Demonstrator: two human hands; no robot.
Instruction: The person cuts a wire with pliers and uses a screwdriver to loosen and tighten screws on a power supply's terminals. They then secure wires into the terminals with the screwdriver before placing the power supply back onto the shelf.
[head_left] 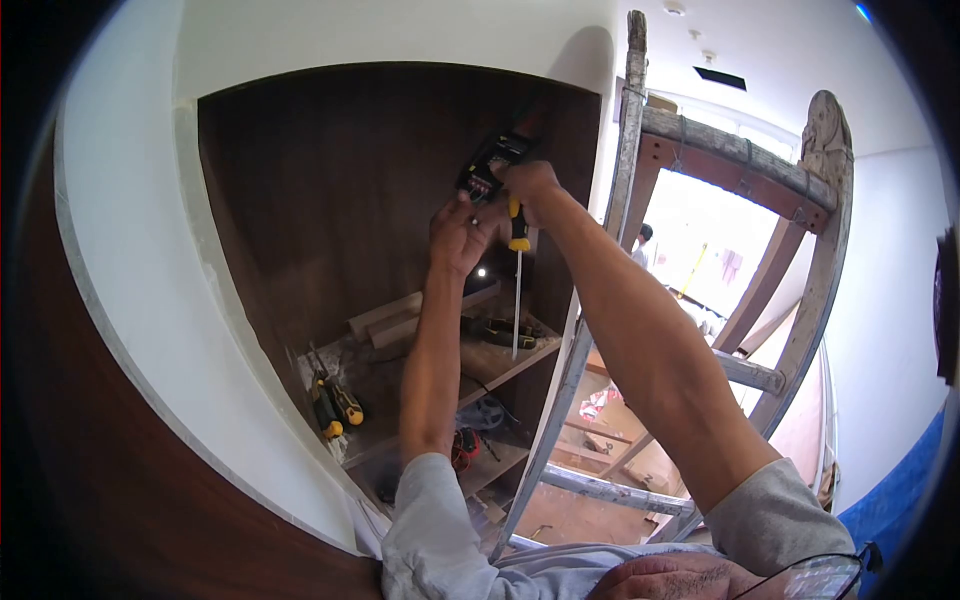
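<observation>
My right hand (532, 190) is raised inside the dark cabinet, closed around a screwdriver (518, 230) with a yellow and black handle. The screwdriver's long shaft points straight down, away from the fingertips. A black box-shaped electrical device (490, 165) with small light and reddish parts on its front is high against the cabinet's back right. My left hand (460, 232) grips its lower end between thumb and fingers. The right fingertips are at the device's right side, beside the left hand.
Pliers-like tools (336, 402) with yellow and black grips lie at the shelf's left, more dark-handled tools (500, 332) at its right. Red wire (465, 450) sits on the lower shelf. A worn ladder (620, 490) stands close on the right; a person (642, 245) is far behind it.
</observation>
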